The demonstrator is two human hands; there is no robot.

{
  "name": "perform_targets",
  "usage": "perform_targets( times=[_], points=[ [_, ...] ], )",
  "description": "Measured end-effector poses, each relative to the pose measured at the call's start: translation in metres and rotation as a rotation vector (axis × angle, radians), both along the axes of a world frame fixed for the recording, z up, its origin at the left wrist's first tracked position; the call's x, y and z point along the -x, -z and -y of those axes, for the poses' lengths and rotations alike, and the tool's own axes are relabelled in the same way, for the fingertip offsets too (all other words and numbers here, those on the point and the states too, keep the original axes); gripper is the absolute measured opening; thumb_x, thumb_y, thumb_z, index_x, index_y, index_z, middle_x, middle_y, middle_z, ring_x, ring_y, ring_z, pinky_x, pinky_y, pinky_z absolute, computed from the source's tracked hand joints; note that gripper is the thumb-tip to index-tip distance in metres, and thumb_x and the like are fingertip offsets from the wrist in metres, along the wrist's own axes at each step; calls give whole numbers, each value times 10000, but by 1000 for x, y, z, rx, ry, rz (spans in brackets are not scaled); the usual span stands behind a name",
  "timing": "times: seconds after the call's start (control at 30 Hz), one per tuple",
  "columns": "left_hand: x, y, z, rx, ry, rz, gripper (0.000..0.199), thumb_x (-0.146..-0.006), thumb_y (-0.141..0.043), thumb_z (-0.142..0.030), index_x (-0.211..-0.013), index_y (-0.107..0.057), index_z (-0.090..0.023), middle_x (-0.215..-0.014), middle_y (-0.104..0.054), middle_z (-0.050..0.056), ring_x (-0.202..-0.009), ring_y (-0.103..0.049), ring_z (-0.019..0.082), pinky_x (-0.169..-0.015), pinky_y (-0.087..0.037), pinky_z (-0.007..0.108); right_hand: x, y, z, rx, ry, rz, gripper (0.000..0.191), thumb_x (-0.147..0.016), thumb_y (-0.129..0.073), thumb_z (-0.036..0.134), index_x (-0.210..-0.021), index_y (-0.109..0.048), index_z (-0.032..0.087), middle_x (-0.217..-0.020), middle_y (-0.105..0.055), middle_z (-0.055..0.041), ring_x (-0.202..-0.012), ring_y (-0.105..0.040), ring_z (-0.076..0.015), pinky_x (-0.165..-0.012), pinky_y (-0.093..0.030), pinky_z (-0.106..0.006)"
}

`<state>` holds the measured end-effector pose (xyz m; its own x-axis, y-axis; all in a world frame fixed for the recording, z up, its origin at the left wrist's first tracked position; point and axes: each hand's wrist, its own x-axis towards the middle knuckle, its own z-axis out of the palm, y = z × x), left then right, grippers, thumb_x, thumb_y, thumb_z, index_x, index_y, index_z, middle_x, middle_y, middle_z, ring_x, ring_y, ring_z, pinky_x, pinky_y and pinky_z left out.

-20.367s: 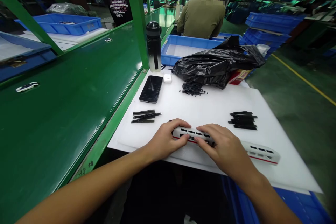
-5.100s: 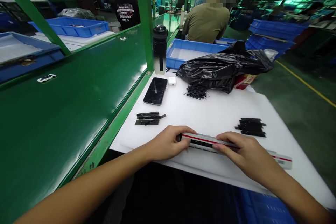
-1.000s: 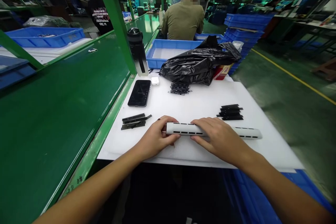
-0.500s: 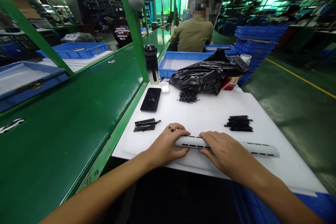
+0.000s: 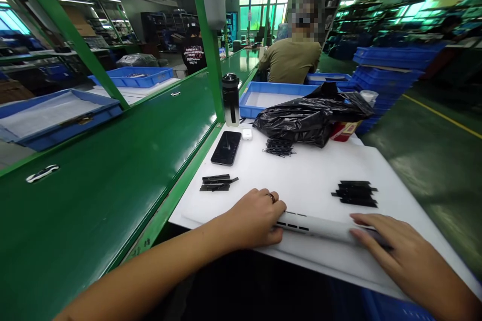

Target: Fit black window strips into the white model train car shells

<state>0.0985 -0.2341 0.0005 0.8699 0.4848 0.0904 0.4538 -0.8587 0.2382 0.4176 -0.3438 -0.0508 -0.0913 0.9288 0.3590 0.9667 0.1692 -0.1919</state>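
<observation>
A long, rounded white bar with rows of dark slots (image 5: 320, 225) lies across the white work surface (image 5: 293, 180) near its front edge. My left hand (image 5: 259, 218), wearing a ring, is closed around the bar's left end and hides it. My right hand (image 5: 391, 246) has its thumb and fingers on either side of the bar towards the right end, which is partly hidden and blurred. A pile of flat black strips (image 5: 356, 193) lies beyond my right hand. A smaller group of black strips (image 5: 216, 183) is left of my left hand.
Farther back are a phone (image 5: 226, 148), a white earbud case (image 5: 247, 134), thin black pieces (image 5: 278, 147), a bottle (image 5: 230, 100) and a black plastic bag (image 5: 301, 118). A green conveyor (image 5: 113, 185) runs along the left. Stacked blue crates (image 5: 387, 70) stand behind; a person sits ahead.
My right hand has slid rightward along the bar, away from my left hand. The left hand still grips the left end, now turned more over it. The view has shifted slightly.
</observation>
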Motion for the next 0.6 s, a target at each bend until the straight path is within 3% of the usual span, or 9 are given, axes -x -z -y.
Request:
perform_targets(
  times=[0.1, 0.2, 0.4, 0.6],
  points=[
    [-14, 1, 0, -102, 59, -49, 270, -836, -634, -388, -930, -640, -135, -928, -669, 103, -850, -625, 275, -771, -532, 395, -21, 14, 10, -59, 73, -80, 376, -906, -517, 559, -1018, -705, 254, -1061, -728, -65, -979, -676, -303, -883, -524, -475],
    [-22, 2, -1, -110, 93, -63, 276, -858, -617, -399, -924, -644, -133, -932, -676, 103, -838, -632, 262, -760, -535, 382, -19, 21, 16, -146, 103, -169, 286, -915, -533, 484, -993, -684, 255, -1027, -714, -56, -963, -668, -294, -902, -509, -473],
    [-25, -2, 2, -84, 65, -69, 249, -839, -636, -377, -919, -642, -142, -897, -680, 95, -821, -641, 260, -734, -542, 377, -5, 18, 16, -185, 105, -224, 197, -918, -563, 394, -967, -671, 236, -994, -700, -67, -951, -655, -285, -919, -485, -462],
    [-37, 6, 7, -146, 82, -48, 293, -851, -639, -410, -928, -650, -128, -906, -685, 105, -816, -641, 265, -710, -545, 380, -5, 18, 16, -189, 102, -243, 175, -921, -572, 361, -949, -678, 224, -978, -701, -63, -944, -650, -264, -910, -481, -427]
  ],
)
